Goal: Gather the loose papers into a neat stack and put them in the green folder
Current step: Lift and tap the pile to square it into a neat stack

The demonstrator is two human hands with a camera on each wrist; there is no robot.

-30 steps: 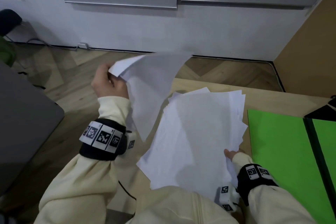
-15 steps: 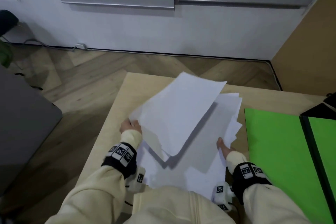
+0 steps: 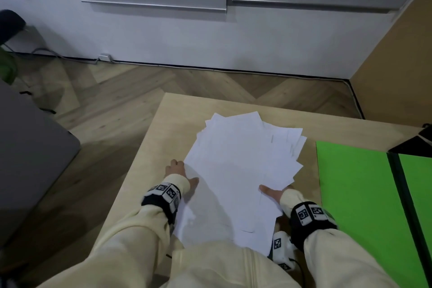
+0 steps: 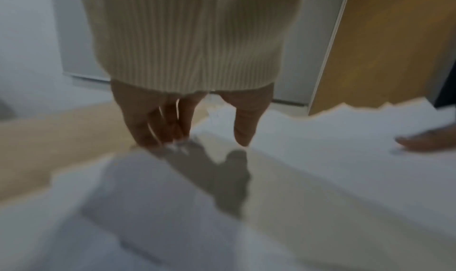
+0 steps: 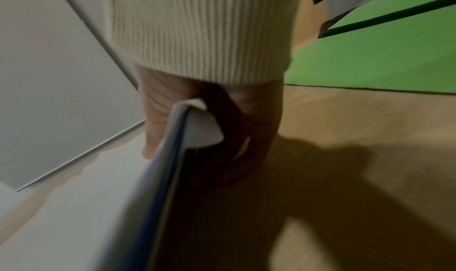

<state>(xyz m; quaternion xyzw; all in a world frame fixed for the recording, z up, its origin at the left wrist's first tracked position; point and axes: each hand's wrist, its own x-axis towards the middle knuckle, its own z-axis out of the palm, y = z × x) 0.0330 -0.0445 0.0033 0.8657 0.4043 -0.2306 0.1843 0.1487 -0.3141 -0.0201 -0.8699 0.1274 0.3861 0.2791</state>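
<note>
While the papers [image 3: 238, 170] lie fanned in an uneven white pile on the light wooden table [image 3: 149, 147], their far corners stick out at several angles and their edges do not line up. The pile sits toward the near middle of the table, its near end reaching the person's body.

At the pile's left edge is the left hand [image 3: 178, 170]: the left-wrist view shows its fingers [image 4: 158, 123] extended downward, close together, tips at the edge of the sheets, with the thumb apart and over the paper. On the pile's right side, the right hand [image 3: 272, 193] pinches the sheets, thumb flat on top and fingers [image 5: 244, 148] curled beneath; the right-wrist view shows that edge raised off the table.

Just right of the pile, apart from it by a strip of bare wood, the green folder [image 3: 350, 189] lies open and flat, its dark spine [image 3: 402, 194] running away from the person. A dark object [image 3: 413, 145] sits at the folder's far corner.

Bare table surface shows left of and beyond the pile. Past the table's far edge lies herringbone wood floor [image 3: 140, 91], then a white wall [image 3: 187, 37].
</note>
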